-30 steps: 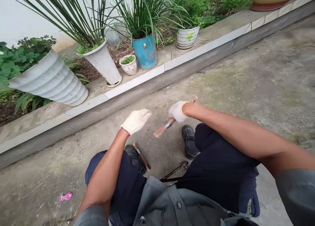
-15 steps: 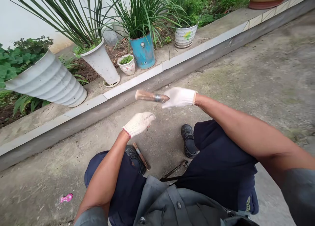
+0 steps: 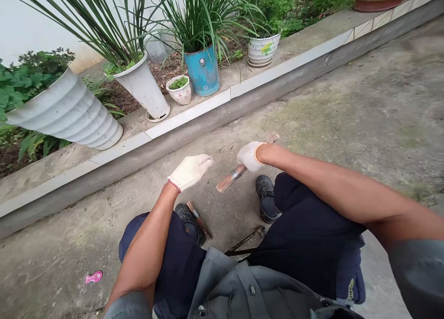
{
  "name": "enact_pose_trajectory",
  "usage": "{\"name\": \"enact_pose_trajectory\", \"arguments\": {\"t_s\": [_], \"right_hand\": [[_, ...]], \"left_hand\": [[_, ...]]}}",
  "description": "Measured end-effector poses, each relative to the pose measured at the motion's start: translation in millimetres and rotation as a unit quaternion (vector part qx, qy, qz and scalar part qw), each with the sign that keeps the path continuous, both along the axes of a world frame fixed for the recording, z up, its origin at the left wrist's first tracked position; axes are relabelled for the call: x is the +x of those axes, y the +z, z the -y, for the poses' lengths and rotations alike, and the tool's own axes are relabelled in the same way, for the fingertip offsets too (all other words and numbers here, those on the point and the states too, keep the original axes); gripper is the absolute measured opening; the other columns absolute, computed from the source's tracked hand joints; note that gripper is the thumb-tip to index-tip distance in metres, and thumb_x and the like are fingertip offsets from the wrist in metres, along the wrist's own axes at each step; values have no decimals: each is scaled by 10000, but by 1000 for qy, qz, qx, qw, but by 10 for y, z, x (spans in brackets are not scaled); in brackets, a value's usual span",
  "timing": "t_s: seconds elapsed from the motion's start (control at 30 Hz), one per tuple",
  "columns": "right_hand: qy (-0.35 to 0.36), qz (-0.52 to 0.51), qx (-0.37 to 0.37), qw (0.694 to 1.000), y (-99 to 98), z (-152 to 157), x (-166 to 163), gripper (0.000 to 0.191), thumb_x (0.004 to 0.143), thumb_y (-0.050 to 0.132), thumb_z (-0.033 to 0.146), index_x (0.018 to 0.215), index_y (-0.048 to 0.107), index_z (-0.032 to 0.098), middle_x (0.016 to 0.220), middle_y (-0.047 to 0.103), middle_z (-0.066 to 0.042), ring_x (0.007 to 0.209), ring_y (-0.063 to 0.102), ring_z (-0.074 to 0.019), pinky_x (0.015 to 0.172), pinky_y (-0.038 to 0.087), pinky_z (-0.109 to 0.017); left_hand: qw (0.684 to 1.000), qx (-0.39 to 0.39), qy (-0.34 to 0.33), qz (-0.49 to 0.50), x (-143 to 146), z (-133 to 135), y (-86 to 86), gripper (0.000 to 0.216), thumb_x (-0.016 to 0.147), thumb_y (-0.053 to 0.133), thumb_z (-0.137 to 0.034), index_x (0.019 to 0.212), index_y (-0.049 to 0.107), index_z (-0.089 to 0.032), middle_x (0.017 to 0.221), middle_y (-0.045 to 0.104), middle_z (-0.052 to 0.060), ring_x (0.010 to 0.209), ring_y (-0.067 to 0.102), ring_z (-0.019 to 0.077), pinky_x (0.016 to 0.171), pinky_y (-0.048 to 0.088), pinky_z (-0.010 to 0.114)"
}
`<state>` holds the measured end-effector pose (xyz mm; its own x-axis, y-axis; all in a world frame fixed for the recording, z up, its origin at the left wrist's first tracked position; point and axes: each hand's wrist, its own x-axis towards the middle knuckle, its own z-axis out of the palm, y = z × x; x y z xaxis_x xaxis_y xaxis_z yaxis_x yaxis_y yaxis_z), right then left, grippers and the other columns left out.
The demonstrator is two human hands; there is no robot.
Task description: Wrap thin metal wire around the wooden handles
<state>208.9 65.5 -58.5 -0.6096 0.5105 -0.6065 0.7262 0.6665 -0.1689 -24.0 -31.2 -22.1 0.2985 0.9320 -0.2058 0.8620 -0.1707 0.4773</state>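
Note:
Both of my hands wear white knit gloves. My right hand (image 3: 250,156) is closed round a brown wooden stick (image 3: 231,177) with a band of wire wound on it; the stick slants down to the left and its far end shows past my wrist. My left hand (image 3: 190,171) is held to its left with the fingers pinched together; what they hold is too thin to name. A second wooden stick (image 3: 199,220) lies on the concrete by my left shoe (image 3: 189,222).
A raised kerb (image 3: 194,120) runs across ahead, bearing white pots (image 3: 65,113), a blue pot (image 3: 203,71) and a small bowl pot (image 3: 180,92). A dark metal tool (image 3: 248,239) lies between my knees. A pink scrap (image 3: 93,277) lies at left.
My right hand has swung down from a raised position, tilting the stick from level pointing left to slanting downward. My left hand has stayed about where it was.

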Motion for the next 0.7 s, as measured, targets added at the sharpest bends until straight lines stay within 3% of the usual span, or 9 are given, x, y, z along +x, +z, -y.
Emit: {"name": "enact_pose_trajectory", "arguments": {"t_s": [0.13, 0.2, 0.27, 0.37, 0.5, 0.6, 0.7], "right_hand": [[174, -35, -121, 977, 4, 263, -117, 194, 646, 747, 305, 793, 712, 183, 660, 610, 8, 655, 563, -173, 655, 382, -313], [210, -77, -163, 961, 74, 301, -100, 205, 671, 739, 349, 789, 689, 189, 630, 576, 38, 630, 526, -143, 627, 349, -290], [201, -105, -189, 955, 182, 284, -33, 233, 684, 740, 393, 771, 664, 191, 605, 554, 54, 612, 506, -126, 604, 330, -275], [130, -160, -186, 961, 368, 195, 102, 295, 693, 749, 464, 778, 659, 197, 624, 580, 52, 606, 508, -118, 576, 316, -261], [-59, -245, -114, 961, 544, 23, 204, 302, 757, 702, 487, 850, 700, 199, 713, 659, 8, 620, 531, -128, 576, 338, -265], [-198, -277, -26, 940, 581, -138, 222, 326, 845, 612, 479, 961, 702, 188, 778, 695, -42, 665, 579, -151, 612, 376, -270], [-250, -213, 106, 938, 531, -324, 255, 398, 891, 561, 515, 1033, 695, 168, 851, 707, -102, 745, 611, -189, 668, 401, -288]], "left_hand": [[1000, -10, -1, -6, -21, -9, -18, 452, 1029, 371, -477, 1044, 730, -204, 720, 662, -6, 725, 620, 191, 715, 432, 278], [1000, -26, -12, 5, 7, -1, -31, 437, 1023, 385, -482, 1011, 727, -210, 708, 656, -11, 721, 617, 189, 707, 432, 274], [999, -38, -25, 16, 40, 5, -50, 434, 1023, 386, -486, 966, 720, -215, 712, 654, -11, 725, 616, 187, 715, 439, 273], [998, -56, -28, 32, 71, 5, -83, 417, 1010, 413, -478, 872, 703, -211, 747, 668, 7, 735, 616, 190, 731, 458, 278], [996, -71, -18, 49, 88, 7, -87, 427, 1000, 433, -499, 832, 695, -207, 731, 676, 17, 720, 619, 188, 712, 468, 272], [996, -68, -17, 55, 110, 13, -54, 428, 1018, 404, -499, 904, 696, -209, 701, 666, -9, 695, 613, 174, 698, 454, 261], [997, -67, -15, 45, 138, 30, -21, 439, 1018, 401, -507, 902, 698, -206, 692, 664, -14, 689, 615, 176, 684, 441, 268]]}}
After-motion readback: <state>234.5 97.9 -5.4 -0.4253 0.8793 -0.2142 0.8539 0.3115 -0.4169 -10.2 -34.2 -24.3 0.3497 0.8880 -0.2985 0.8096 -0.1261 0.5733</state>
